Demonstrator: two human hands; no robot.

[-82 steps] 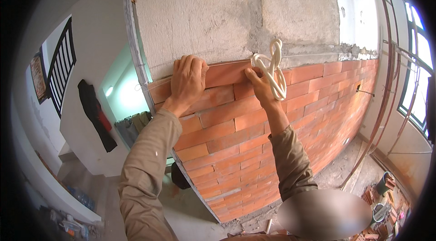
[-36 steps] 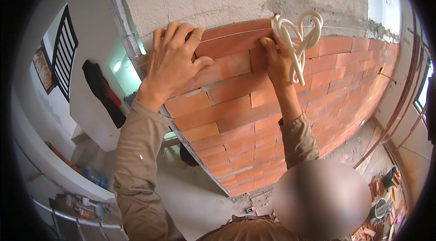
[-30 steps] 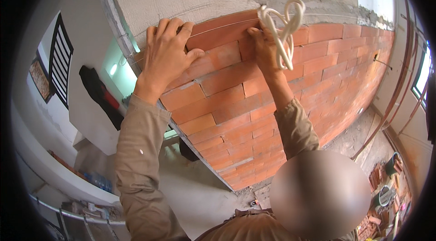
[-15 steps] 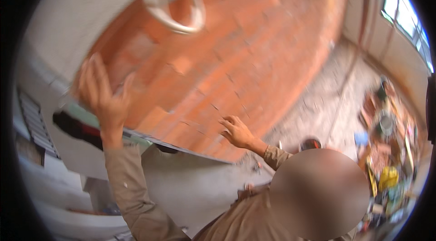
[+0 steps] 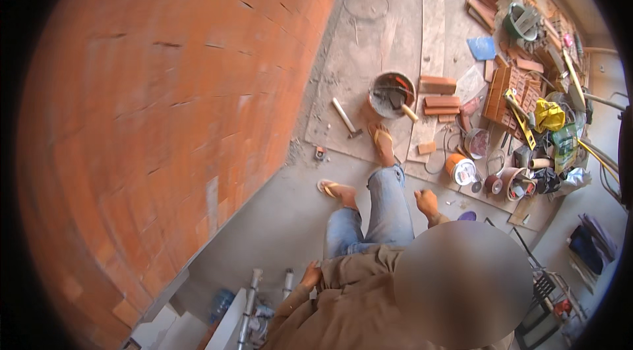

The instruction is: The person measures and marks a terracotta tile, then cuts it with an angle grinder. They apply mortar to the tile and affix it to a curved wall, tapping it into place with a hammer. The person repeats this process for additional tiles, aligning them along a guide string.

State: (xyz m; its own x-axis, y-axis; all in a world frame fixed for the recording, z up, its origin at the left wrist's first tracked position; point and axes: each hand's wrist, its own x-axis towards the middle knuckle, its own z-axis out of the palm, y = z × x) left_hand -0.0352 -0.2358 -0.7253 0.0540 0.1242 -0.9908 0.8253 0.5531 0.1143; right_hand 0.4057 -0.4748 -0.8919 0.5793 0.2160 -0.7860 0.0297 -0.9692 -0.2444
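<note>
My right hand [image 5: 427, 204] hangs beside my right leg, fingers curled, with nothing seen sticking out of it. My left hand [image 5: 311, 275] is by the left side of my brown shirt [image 5: 349, 297]; its fingers are partly hidden against the cloth. Ahead of my sandalled feet stands a black bucket [image 5: 374, 94] with mortar and a tool in it; a wooden handle sticks out over the rim. A hammer [image 5: 341, 113] with a pale handle lies left of the bucket. Close to the brick wall's foot rests a small tape measure [image 5: 320, 153].
An orange brick wall [image 5: 165, 119] rises along my left. Hollow bricks [image 5: 498, 99], a yellow spirit level [image 5: 527, 131], an orange-and-white tub [image 5: 461, 169] and a green bucket [image 5: 511, 24] crowd the right. Metal pipes [image 5: 247, 307] stand near my left arm.
Both hands have come down from in front of the brick wall to my sides. The view has swung right, bringing in my legs, the bucket and the hammer.
</note>
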